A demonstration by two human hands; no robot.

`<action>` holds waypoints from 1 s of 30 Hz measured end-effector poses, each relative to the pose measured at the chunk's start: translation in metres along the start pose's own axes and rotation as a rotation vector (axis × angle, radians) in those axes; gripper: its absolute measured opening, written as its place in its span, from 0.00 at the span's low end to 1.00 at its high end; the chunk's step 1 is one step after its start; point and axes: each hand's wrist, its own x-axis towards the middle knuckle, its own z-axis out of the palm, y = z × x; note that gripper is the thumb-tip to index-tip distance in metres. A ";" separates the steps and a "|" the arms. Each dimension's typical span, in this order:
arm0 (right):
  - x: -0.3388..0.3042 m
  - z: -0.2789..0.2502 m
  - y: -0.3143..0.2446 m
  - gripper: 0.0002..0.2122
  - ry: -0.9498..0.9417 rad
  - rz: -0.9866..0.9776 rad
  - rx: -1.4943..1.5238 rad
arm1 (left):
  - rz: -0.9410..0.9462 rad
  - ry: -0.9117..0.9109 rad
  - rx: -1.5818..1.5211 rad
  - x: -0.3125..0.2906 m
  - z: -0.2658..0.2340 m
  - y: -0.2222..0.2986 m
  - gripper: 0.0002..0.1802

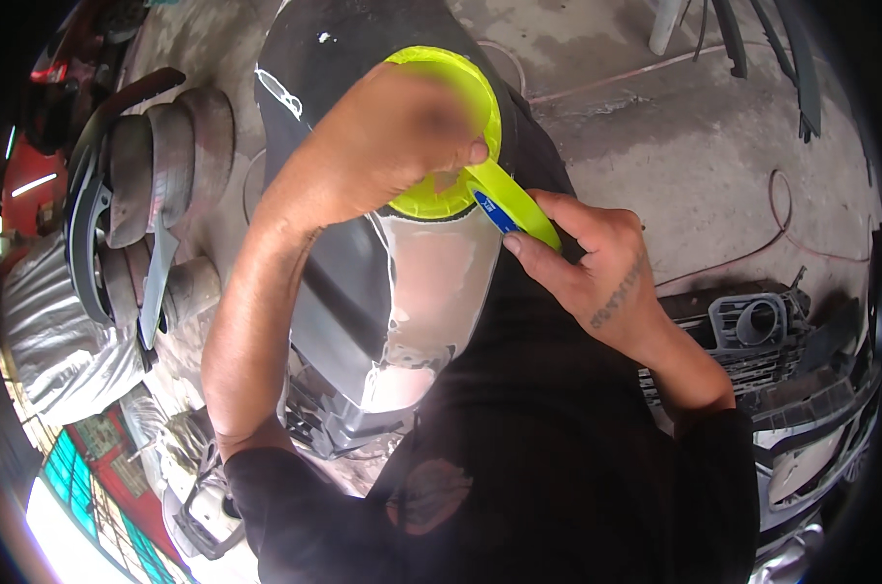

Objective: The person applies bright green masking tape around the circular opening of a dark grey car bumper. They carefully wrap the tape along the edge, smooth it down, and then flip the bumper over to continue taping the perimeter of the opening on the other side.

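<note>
In front of me stands a dark grey car bumper (339, 282) with bare, sanded patches and white-edged spots. Yellow-green masking tape (494, 102) lines the rim of a round opening in it. My right hand (596, 253) grips a roll of the same tape (519, 206) between thumb and fingers; a blue label shows inside its core. Over the opening, my left hand (402, 131) is bent inward, its thumb tip against the tape where the roll meets the rim. That hand is partly blurred, and its other fingers are mostly hidden.
Several used tyres (159, 165) stand on the left beside dark trim pieces and a silver sheet (61, 321). A grille part (747, 321) and more bumper pieces lie at the lower right. A thin hose (781, 229) trails over the concrete floor (694, 175).
</note>
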 end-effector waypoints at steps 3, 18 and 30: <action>-0.003 0.001 -0.007 0.19 0.051 0.037 0.019 | 0.039 0.124 0.204 0.007 -0.008 -0.007 0.10; 0.013 0.006 -0.007 0.16 -0.153 0.025 -0.088 | 0.224 -0.014 0.924 0.049 0.015 -0.049 0.07; 0.014 0.008 -0.005 0.16 -0.158 0.057 -0.069 | 0.190 0.024 0.910 0.049 0.019 -0.055 0.06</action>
